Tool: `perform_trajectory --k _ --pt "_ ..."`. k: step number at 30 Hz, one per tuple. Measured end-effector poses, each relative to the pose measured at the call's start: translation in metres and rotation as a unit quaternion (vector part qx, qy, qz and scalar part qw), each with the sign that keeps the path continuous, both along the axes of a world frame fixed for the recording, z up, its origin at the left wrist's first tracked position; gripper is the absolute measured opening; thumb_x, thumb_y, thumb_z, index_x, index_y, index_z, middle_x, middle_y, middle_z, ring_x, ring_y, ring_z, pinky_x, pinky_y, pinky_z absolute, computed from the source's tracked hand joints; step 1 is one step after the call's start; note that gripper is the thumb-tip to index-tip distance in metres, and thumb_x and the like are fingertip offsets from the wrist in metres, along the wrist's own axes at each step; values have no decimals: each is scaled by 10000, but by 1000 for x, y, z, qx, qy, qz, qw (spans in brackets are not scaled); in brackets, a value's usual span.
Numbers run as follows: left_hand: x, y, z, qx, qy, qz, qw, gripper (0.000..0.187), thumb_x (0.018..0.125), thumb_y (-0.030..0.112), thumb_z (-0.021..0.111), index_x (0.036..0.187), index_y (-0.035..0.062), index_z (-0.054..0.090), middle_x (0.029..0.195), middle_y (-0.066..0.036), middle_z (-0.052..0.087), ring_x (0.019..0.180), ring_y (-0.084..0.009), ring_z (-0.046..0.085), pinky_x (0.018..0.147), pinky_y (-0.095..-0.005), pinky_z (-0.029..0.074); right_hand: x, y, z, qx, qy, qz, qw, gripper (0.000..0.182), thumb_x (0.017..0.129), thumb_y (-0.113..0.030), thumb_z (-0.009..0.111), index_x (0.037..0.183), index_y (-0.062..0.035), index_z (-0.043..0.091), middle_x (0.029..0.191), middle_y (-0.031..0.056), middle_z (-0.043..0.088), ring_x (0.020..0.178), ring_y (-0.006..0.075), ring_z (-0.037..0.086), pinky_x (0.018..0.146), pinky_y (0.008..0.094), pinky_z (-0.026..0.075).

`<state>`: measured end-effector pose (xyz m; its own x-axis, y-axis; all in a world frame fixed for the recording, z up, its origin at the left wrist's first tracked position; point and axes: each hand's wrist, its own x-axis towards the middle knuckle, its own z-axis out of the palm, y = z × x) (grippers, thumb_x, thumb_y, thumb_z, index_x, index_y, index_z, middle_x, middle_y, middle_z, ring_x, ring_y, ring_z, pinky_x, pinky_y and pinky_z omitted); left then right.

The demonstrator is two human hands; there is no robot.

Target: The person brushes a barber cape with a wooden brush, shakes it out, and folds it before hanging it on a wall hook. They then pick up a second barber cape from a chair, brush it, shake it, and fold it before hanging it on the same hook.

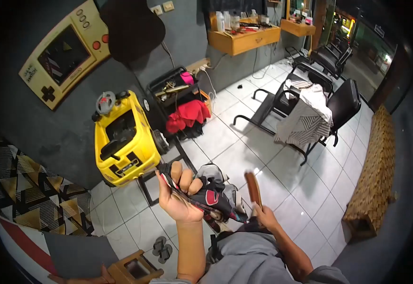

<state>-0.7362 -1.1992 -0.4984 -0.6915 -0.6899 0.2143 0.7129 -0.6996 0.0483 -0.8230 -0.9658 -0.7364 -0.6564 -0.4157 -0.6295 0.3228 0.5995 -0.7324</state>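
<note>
The left grip (182, 195) is closed on a dark cloth (223, 202), bunched in the fingers and spreading out rightward from them. Right of the dark cloth, the right grip (266, 218) is wrapped around one end of a brown brush (252, 187), its far end blurred. Left of the cloth sits a yellow toy car (145, 137); beyond it, up and right, a striped cloth (308, 120) drapes a black chair (346, 104).

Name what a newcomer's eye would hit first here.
Probably the bright yellow toy car on the tiled floor, left of center against the dark wall. Next, the big handheld-game-shaped panel on the wall above it, tilted. Then the red cloth spilling from the black cart beside the car.
</note>
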Motion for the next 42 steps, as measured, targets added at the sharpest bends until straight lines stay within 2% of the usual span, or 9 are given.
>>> perform_trajectory --k 7,11,21,25,29,36,38,40,42 --pt "-13 16 0 -8 15 -38 999 262 974 290 329 790 105 351 702 22 263 536 -88 223 473 -234 212 -13 -84 79 -422 141 -40 895 315 770 -202 706 922 -6 512 686 -23 484 587 59 443 509 227 381" --pt "-13 17 6 -41 -12 -14 999 264 977 319 297 843 114 394 690 12 284 535 -97 248 474 -229 241 -22 -96 100 -297 92 58 949 282 752 -146 717 849 -52 469 645 -54 401 567 66 372 513 233 345" --pt "-37 21 2 -255 -174 39 950 183 849 109 522 851 118 340 680 8 290 551 -88 288 474 -214 275 -39 -94 118 -439 185 69 877 244 744 -72 698 841 -10 483 740 14 463 810 128 541 690 269 407" --pt "-44 33 -7 -483 -358 94 794 144 816 55 534 778 48 396 876 -79 474 824 -145 449 756 -293 385 -36 -88 153 -431 115 59 893 220 716 -17 680 693 -17 462 714 28 490 815 140 564 632 274 408" --pt "-50 32 -14 -515 -338 97 782 89 840 32 534 813 27 450 967 -64 457 845 -109 427 760 -228 361 -52 -77 149 -398 139 145 895 217 726 -60 668 924 0 601 754 49 562 775 159 590 603 295 425" --pt "-37 17 -10 -542 -358 146 746 118 822 27 546 884 24 446 993 -93 467 908 -167 473 819 -306 404 -53 -65 106 -274 228 190 915 213 738 -138 671 927 -56 615 679 85 576 596 229 552 596 322 453" --pt "-27 3 -10 -662 -391 168 617 161 801 2 577 903 18 453 996 -113 503 848 -172 527 737 -289 444 -57 -53 122 -257 251 164 919 152 765 -116 640 876 -24 595 635 71 562 554 182 523 556 305 438" --pt "-13 -10 -10 -666 -408 181 597 165 772 -20 603 894 1 494 926 -123 566 766 -158 570 657 -263 461 -68 -35 119 -233 200 60 950 89 782 -65 609 815 7 569 642 43 574 544 108 474 526 276 410" --pt "5 -23 -11 -714 -522 55 462 154 746 22 655 865 -1 560 839 -135 591 731 -233 586 637 -296 462 -78 -18 114 -289 227 -27 930 135 777 7 587 678 2 495 694 34 599 556 55 431 498 243 378"
